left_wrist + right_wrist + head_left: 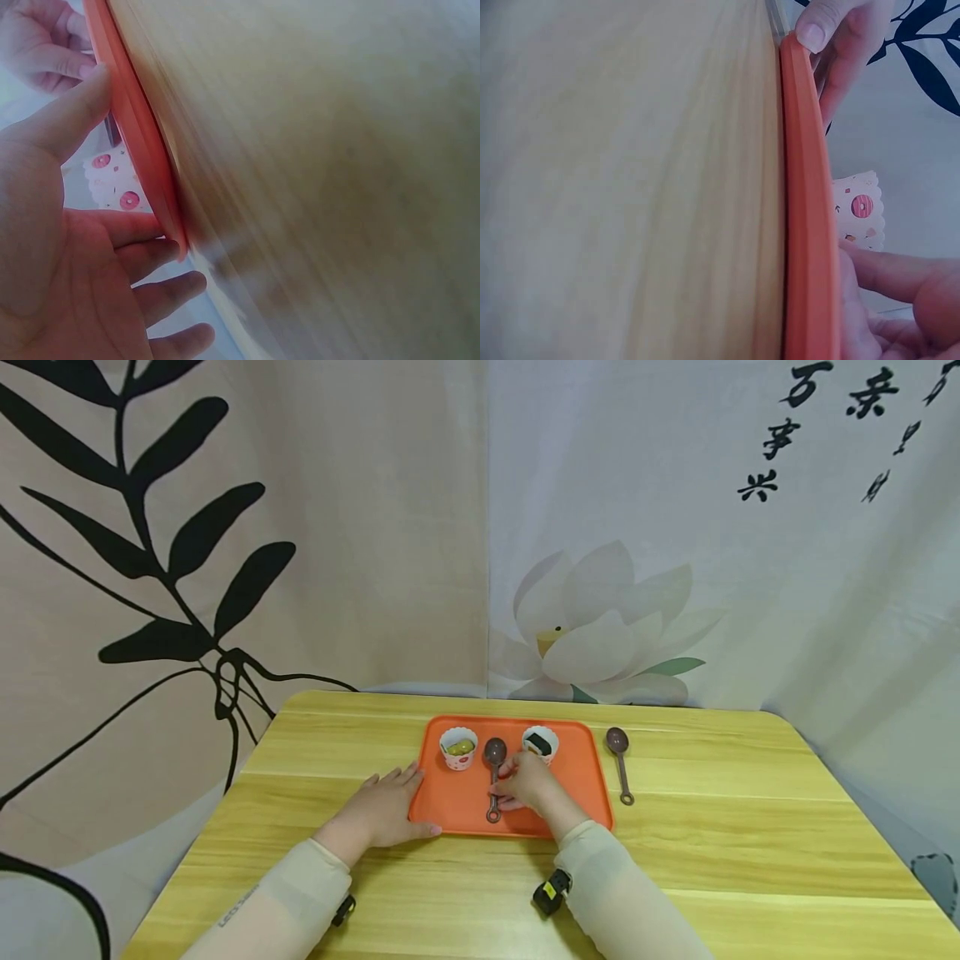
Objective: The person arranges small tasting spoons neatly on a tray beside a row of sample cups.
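Observation:
An orange tray (450, 802) lies on the table, bearing two small paper cups and a brown spoon (495, 750). My left hand (386, 806) rests against the tray's left edge, fingers spread and thumb at the near left corner. Over the tray, my right hand (529, 783) pinches the spoon's handle, its bowl pointing away from me. Left of that spoon stands a patterned cup (459, 762) with yellow-green pieces in it. Partly behind the right hand is the other cup (553, 737), holding a black-and-white piece. The wrist views show mainly the tray's rim (810, 210).
A second brown spoon (621, 762) lies on the wooden table (735, 827), just right of the tray. Behind the table hangs a pale curtain (390, 527) printed with dark leaves, a lotus and characters. A small black device (552, 893) sits at the right wrist.

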Demonstrator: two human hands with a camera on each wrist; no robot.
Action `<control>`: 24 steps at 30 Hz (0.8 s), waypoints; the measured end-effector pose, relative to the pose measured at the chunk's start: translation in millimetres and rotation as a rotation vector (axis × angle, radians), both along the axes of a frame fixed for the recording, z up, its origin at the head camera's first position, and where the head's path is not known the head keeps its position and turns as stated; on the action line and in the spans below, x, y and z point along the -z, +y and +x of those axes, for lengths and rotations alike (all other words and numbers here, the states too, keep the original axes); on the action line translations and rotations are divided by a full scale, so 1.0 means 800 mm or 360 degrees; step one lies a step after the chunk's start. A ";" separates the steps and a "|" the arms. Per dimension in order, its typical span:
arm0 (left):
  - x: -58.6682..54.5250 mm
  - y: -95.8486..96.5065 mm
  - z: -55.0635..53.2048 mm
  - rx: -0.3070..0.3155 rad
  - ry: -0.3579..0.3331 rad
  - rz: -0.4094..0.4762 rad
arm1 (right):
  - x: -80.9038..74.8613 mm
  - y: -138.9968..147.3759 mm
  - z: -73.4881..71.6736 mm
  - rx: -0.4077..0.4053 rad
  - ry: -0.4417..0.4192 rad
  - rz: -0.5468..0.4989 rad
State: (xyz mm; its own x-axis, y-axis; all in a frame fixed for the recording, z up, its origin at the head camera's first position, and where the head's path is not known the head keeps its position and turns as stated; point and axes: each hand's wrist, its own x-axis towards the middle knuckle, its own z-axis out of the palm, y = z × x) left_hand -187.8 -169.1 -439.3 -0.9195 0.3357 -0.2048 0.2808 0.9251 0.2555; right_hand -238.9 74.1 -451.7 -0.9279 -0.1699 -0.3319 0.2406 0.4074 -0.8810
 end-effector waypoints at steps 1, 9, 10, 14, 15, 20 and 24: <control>0.000 0.000 0.000 -0.0001 -0.0002 0.0002 | 0.000 0.000 0.000 0.0000 -0.0004 -0.0006; 0.004 -0.001 -0.002 -0.0010 -0.0006 -0.0015 | -0.003 0.003 0.004 -0.0006 0.0028 0.0014; 0.004 -0.001 -0.002 -0.0008 -0.0004 -0.0010 | -0.004 0.003 0.004 -0.0007 0.0029 0.0010; 0.004 -0.001 -0.002 -0.0017 -0.0010 -0.0010 | -0.006 0.005 0.005 -0.0011 0.0042 0.0008; 0.004 0.000 -0.002 -0.0018 -0.0011 -0.0005 | -0.007 0.005 0.006 -0.0010 0.0048 0.0014; 0.003 0.000 -0.002 -0.0021 -0.0017 0.0006 | -0.011 0.006 0.006 -0.0021 0.0063 0.0033; 0.003 0.000 -0.002 -0.0024 -0.0021 -0.0002 | -0.014 0.006 0.007 -0.0032 0.0067 0.0028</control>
State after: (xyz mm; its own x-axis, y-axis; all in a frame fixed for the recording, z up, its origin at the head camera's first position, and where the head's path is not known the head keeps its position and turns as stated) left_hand -189.2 -169.0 -441.6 -0.9216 0.3213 -0.2176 0.2633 0.9297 0.2577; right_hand -233.6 78.9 -440.6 -0.9376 -0.1830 -0.2958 0.1951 0.4275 -0.8827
